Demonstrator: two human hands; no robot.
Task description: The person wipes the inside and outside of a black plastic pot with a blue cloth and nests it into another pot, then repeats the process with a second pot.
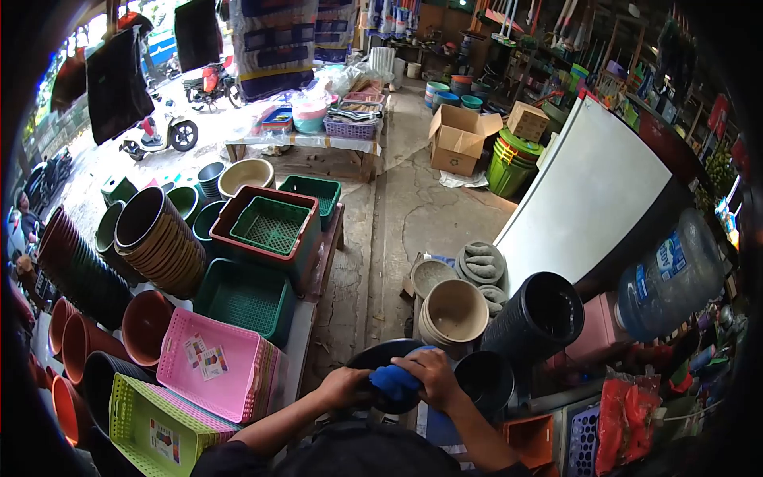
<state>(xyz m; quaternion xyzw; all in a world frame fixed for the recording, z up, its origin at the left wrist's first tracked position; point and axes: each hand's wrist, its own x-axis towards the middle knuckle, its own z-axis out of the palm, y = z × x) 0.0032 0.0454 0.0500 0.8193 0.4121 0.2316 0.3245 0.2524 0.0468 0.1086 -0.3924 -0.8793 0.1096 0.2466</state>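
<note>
Close in front of my body is a round black pot point(381, 352), its opening turned up toward me. My left hand point(345, 388) is closed at the pot's left side, with some fingers hidden behind the rim. A bunched blue cloth point(393, 384) lies against the pot, and my right hand point(431, 375) grips it from the right. Beside my right hand stands another black pot point(483, 377). A stack of cream pots point(455, 310) is just beyond.
Pink baskets point(208, 364), a light green basket point(151, 429) and dark green crates point(245, 300) stand on the left. A tall black pot stack point(547, 306), a water bottle point(668, 270) and a white panel point(588, 191) are on the right. A cardboard box point(459, 141) sits ahead.
</note>
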